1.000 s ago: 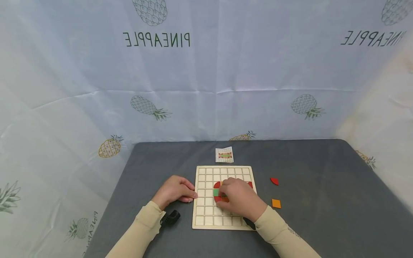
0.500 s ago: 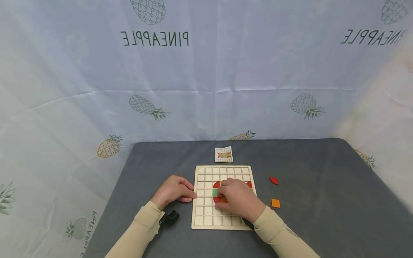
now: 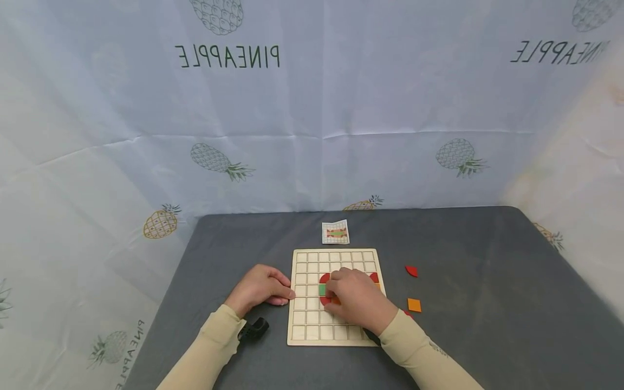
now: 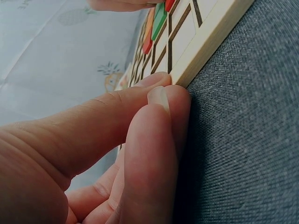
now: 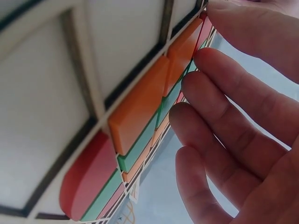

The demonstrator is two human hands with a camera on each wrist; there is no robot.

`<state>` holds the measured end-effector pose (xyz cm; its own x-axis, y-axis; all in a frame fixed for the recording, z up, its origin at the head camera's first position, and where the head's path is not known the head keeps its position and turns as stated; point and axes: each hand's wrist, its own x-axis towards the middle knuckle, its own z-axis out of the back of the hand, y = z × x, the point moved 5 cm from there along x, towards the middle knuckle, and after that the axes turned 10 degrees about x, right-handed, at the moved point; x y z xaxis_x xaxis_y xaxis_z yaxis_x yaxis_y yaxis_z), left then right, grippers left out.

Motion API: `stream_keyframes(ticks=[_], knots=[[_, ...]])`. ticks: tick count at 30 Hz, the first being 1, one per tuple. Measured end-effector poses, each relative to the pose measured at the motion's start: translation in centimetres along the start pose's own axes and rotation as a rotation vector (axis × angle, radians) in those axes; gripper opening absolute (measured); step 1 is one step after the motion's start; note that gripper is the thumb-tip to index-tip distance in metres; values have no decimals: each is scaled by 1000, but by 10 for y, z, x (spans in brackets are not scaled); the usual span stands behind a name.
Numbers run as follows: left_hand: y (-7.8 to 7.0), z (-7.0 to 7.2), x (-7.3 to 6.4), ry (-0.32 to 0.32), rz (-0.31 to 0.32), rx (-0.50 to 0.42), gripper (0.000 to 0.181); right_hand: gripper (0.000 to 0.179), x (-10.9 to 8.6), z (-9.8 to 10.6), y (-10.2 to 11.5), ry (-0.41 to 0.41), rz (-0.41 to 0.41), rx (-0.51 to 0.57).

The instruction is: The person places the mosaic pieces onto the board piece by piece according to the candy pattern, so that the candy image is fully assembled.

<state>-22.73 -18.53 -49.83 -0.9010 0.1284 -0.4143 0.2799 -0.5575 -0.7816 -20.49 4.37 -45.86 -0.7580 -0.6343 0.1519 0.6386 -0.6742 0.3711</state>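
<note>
A pale wooden grid board [image 3: 306,318] lies on the table, with red, green and orange tiles set in its middle rows. At its left edge my left hand [image 3: 260,287] pinches the wood between thumb and fingertips. My right hand [image 3: 359,298] is over the tiles, covering several. Its thumb and index finger sit on either side of a red quarter-round tile [image 3: 323,300] at the pattern's lower left. A green tile [image 3: 322,290] and another red quarter-round tile [image 3: 324,278] show beyond. In the right wrist view, orange tiles [image 5: 140,105] lie in a row beside the fingers.
A small pattern card [image 3: 336,233] lies behind the board. To the right on the table are a loose red tile [image 3: 411,271] and an orange square tile [image 3: 414,305]; another red tile [image 3: 408,313] peeks out beside the right sleeve. A pineapple-print curtain [image 3: 302,108] hangs behind.
The head view has shifted slightly. Both hands keep nearly the same places on the board. A loose red tile beside the right sleeve has come into sight.
</note>
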Motion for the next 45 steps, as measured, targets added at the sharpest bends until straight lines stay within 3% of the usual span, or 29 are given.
stream_keyframes(ticks=[13, 23, 27, 33, 38, 45], knots=[[1, 0, 0, 6, 4, -1, 30, 21, -2, 11, -5, -26, -38, 55], [-1, -1, 0, 22, 3, -7, 31, 11, -10, 24, -18, -70, -36, 83], [-2, -3, 1, 18, 6, -2, 31, 8, -16, 36, -29, -81, -87, 92], [-2, -4, 1, 13, 8, 18, 31, 7, -35, 61, -56, -88, -231, 64], [1, -1, -2, -10, 17, 38, 32, 9, -59, 73, -73, -85, -258, 32], [4, -1, -1, -14, 19, 39, 32, 16, -102, 73, -81, -49, -289, 29]])
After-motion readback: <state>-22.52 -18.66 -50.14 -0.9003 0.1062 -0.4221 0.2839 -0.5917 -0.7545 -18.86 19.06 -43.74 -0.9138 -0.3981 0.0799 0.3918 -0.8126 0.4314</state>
